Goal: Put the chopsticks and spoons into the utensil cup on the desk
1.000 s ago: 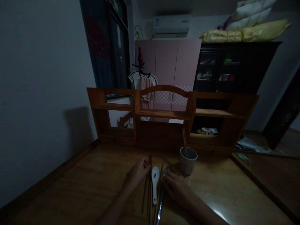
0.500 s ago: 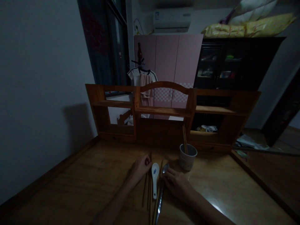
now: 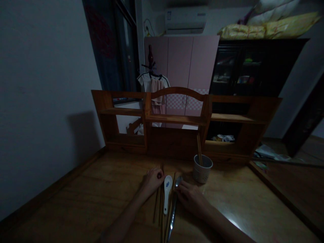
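Observation:
My left hand (image 3: 154, 179) is closed, its thumb and forefinger curled beside the bowl of a white ceramic spoon (image 3: 166, 199) with a blue mark. Several thin wooden chopsticks (image 3: 162, 229) lie lengthwise beneath and beside that hand, and I cannot make out what its fingers hold. On the other side, my right hand (image 3: 191, 197) pinches a long-handled metal spoon (image 3: 172, 217) just below its bowl. More chopsticks lie between the two spoons. Behind my right hand stands a pale cup (image 3: 201, 173) with chopsticks (image 3: 199, 148) leaning upright in it.
A wooden shelf unit (image 3: 174, 119) runs along the back of the wooden tabletop (image 3: 101, 199). The wall (image 3: 45, 101) borders the left side, and a raised wooden edge (image 3: 280, 199) runs along the right. The room is dim.
The ceramic spoon has turned slightly, its handle end shifting left. Both hands stay almost where they were.

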Tool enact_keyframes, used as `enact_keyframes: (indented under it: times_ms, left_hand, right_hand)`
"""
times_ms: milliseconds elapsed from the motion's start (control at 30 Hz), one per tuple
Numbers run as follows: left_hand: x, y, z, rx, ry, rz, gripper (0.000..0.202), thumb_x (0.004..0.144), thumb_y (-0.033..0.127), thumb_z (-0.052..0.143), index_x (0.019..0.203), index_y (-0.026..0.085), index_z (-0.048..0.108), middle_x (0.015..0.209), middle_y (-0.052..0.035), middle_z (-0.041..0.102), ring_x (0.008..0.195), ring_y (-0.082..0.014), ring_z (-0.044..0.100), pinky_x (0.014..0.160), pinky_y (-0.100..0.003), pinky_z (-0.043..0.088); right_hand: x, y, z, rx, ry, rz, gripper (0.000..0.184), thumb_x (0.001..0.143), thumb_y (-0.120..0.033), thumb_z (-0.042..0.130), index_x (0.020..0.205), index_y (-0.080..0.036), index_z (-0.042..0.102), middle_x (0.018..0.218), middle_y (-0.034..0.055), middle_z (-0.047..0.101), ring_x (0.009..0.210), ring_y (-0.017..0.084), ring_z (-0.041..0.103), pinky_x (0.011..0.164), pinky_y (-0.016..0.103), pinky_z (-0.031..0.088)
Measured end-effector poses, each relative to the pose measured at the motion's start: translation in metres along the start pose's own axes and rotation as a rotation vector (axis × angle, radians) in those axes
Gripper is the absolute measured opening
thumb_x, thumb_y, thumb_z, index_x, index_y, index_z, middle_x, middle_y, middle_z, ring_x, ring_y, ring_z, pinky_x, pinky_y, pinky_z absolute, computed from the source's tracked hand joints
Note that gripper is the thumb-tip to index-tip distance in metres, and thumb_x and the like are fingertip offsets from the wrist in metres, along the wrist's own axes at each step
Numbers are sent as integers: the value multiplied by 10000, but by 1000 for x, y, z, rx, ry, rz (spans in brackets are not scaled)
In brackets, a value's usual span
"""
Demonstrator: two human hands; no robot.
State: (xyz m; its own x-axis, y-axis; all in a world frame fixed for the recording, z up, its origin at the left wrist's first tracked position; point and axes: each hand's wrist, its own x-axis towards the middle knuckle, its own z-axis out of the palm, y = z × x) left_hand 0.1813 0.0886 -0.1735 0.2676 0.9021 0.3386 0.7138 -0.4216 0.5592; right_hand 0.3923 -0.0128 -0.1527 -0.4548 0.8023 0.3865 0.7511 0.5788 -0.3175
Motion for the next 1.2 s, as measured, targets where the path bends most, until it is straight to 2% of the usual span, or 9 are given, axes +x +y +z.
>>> enact_keyframes:
  times_ms: [333, 833, 1200]
  left_hand:
    - [-3, 5, -3, 61, -17, -14, 192, 768, 351, 634, 648, 200, 634, 736, -14, 630, 735, -168, 573, 665, -253, 343]
    - [-4, 3, 2, 139, -40, 9, 203, 775, 381, 642, 665, 212, 626, 807, -14, 632, 840, -195, 573, 740, -285, 333]
    - [-7, 9, -3, 239, -34, 46, 254, 798, 402, 605, 637, 206, 596, 814, -45, 625, 894, -248, 560, 811, -366, 315]
  right_hand:
    - [0, -2, -3, 25, -5, 2, 211, 981, -187, 419, 942, -202, 626, 945, 40, 632, 769, 140, 616, 658, 230, 451]
    - [1, -2, -4, 30, -19, -1, 191, 970, -171, 435, 932, -205, 620, 953, 31, 632, 786, 132, 621, 677, 224, 456]
    - [-1, 1, 0, 18, -12, 5, 174, 963, -170, 448, 918, -202, 613, 934, 28, 621, 776, 137, 609, 674, 234, 449]
